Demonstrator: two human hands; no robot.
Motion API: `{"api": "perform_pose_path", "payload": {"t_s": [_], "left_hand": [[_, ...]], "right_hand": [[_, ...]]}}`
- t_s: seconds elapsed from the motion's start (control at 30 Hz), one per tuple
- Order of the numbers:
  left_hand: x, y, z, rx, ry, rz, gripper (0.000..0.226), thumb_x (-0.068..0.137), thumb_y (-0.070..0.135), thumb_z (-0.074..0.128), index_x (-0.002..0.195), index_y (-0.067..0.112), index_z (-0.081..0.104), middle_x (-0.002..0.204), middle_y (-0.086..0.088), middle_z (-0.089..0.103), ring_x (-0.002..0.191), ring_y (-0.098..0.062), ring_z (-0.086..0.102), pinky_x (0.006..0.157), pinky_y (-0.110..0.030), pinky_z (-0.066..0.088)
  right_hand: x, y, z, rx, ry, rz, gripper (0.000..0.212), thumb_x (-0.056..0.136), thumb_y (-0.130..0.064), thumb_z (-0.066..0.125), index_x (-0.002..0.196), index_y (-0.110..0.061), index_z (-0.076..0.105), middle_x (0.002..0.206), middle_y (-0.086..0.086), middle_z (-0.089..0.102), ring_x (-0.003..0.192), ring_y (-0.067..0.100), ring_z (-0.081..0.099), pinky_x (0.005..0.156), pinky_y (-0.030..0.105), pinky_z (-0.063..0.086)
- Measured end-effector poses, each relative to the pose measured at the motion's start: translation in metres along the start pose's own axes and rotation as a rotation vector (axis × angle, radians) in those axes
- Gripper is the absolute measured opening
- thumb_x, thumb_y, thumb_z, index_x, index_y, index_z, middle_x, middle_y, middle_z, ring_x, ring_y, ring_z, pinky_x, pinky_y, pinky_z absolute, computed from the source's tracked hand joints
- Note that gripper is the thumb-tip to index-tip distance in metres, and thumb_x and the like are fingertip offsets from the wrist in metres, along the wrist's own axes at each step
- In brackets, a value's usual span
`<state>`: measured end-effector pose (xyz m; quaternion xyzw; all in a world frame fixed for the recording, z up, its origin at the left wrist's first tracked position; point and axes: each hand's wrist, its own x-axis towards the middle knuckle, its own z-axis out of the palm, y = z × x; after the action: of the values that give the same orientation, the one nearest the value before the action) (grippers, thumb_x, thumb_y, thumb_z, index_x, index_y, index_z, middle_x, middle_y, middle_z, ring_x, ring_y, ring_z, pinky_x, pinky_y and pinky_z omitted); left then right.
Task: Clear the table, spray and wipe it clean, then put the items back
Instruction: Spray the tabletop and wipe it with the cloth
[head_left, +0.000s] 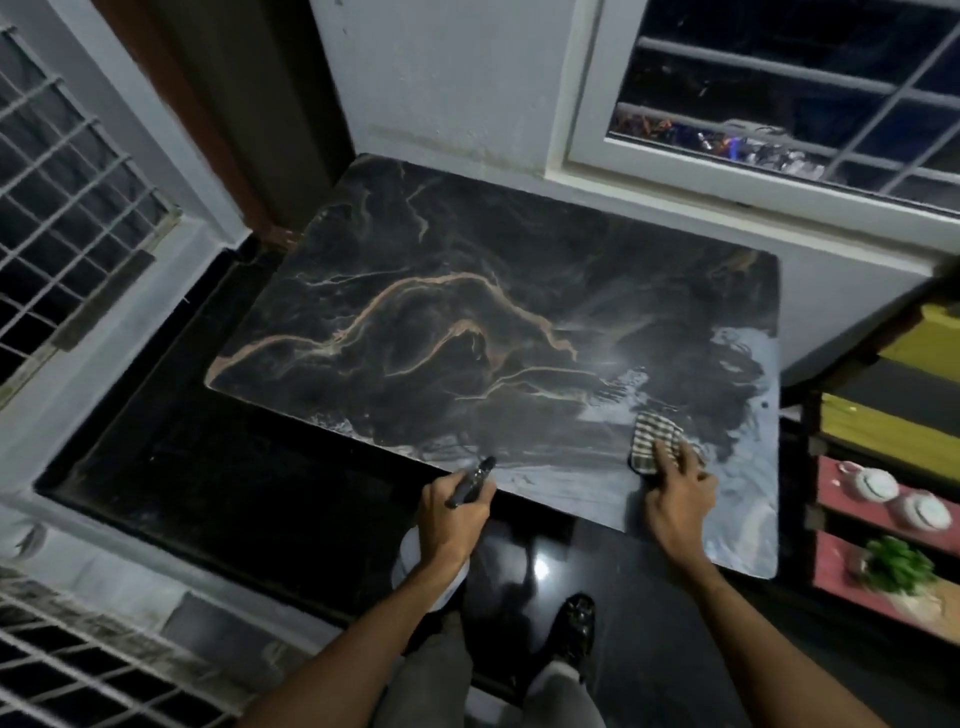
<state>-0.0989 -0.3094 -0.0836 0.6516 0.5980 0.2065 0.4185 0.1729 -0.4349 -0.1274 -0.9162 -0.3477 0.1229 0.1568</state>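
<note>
Head view: right hand (675, 493) presses its spread fingers (662, 453) flat on the striped cloth (652, 435) at the counter (467, 312) near-right corner; left hand (451, 512) fingers clamped around the spray bottle (470, 486). Wet streaks nearby could let the cloth skid off the edge.

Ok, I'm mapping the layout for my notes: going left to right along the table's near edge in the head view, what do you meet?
Left hand gripping the spray bottle → checked cloth lying on the table → right hand pressing on the cloth → shelf with two white teapots.
</note>
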Motion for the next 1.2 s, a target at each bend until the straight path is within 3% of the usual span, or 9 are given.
{"api": "perform_pose_path", "payload": {"t_s": [0.1,0.23,0.3,0.37,0.53,0.73,0.9,1.1,1.2], "left_hand": [[-0.020,0.015,0.033,0.044,-0.009,0.058,0.039,0.083,0.028,0.080,0.055,0.015,0.057,0.047,-0.001,0.052,0.052,-0.030,0.057,0.056,-0.025,0.032],[-0.040,0.033,0.068,0.070,-0.072,0.122,0.044,0.078,0.028,0.085,0.052,0.020,0.049,0.044,0.010,0.042,0.047,-0.011,0.047,0.049,-0.021,0.031],[-0.047,0.038,0.081,0.088,-0.078,0.143,0.038,0.080,0.029,0.083,0.054,0.015,0.058,0.046,0.010,0.046,0.047,-0.013,0.052,0.051,-0.021,0.031],[-0.055,0.045,0.093,0.101,-0.070,0.167,0.046,0.081,0.030,0.080,0.049,0.016,0.049,0.045,0.008,0.044,0.045,-0.018,0.052,0.053,-0.022,0.029],[-0.060,0.052,0.107,0.092,-0.111,0.142,0.052,0.079,0.035,0.082,0.049,0.028,0.040,0.046,0.010,0.045,0.049,-0.013,0.049,0.051,-0.023,0.029],[-0.053,0.036,0.092,0.074,-0.049,0.098,0.046,0.082,0.034,0.080,0.054,0.013,0.050,0.047,0.003,0.050,0.046,-0.008,0.051,0.051,-0.027,0.035],[-0.036,0.014,0.059,0.059,-0.026,0.081,0.044,0.079,0.034,0.084,0.056,0.018,0.050,0.049,0.006,0.053,0.050,-0.010,0.056,0.054,-0.030,0.043],[-0.010,-0.014,0.008,0.011,0.054,0.090,0.046,0.082,0.031,0.083,0.057,0.013,0.050,0.049,0.003,0.051,0.048,-0.016,0.054,0.052,-0.031,0.042],[0.000,-0.027,-0.012,0.034,0.092,0.070,0.048,0.085,0.025,0.080,0.053,0.011,0.047,0.045,0.002,0.043,0.042,-0.013,0.044,0.049,-0.028,0.030]], "right_hand": [[0.010,0.055,-0.024,-0.050,-0.014,0.055,0.076,0.060,-0.013,0.042,0.134,-0.015,0.059,0.149,0.021,0.041,0.115,0.047,0.049,0.090,0.040,0.030],[0.008,0.082,-0.029,0.005,0.004,0.092,0.074,0.062,-0.011,0.041,0.135,-0.017,0.058,0.151,0.021,0.038,0.107,0.047,0.048,0.088,0.039,0.030],[0.003,0.078,-0.025,0.026,-0.007,0.073,0.073,0.066,-0.004,0.046,0.138,-0.017,0.055,0.154,0.022,0.034,0.113,0.048,0.043,0.095,0.044,0.031],[-0.001,0.081,-0.024,0.035,-0.020,0.030,0.075,0.067,0.002,0.050,0.139,-0.017,0.054,0.155,0.020,0.033,0.116,0.048,0.041,0.099,0.048,0.033],[-0.006,0.095,-0.033,0.080,0.020,0.081,0.074,0.066,-0.003,0.039,0.136,-0.020,0.058,0.154,0.013,0.038,0.099,0.035,0.038,0.088,0.038,0.034],[-0.018,0.037,-0.022,0.170,0.044,0.118,0.072,0.079,0.006,0.051,0.146,-0.020,0.043,0.161,0.014,0.022,0.127,0.038,0.024,0.106,0.054,0.030],[-0.040,-0.034,0.019,0.085,-0.156,-0.335,0.071,0.085,-0.006,0.058,0.149,-0.026,0.039,0.163,0.008,0.019,0.119,0.032,0.031,0.098,0.046,0.039],[-0.032,-0.050,0.022,0.128,-0.003,0.078,0.077,0.077,0.001,0.057,0.149,-0.020,0.040,0.163,0.012,0.016,0.125,0.045,0.029,0.103,0.057,0.037],[-0.065,-0.119,0.049,0.080,-0.140,-0.292,0.089,0.068,0.003,0.055,0.151,-0.022,0.035,0.164,0.012,0.015,0.122,0.039,0.033,0.102,0.048,0.038]]}}
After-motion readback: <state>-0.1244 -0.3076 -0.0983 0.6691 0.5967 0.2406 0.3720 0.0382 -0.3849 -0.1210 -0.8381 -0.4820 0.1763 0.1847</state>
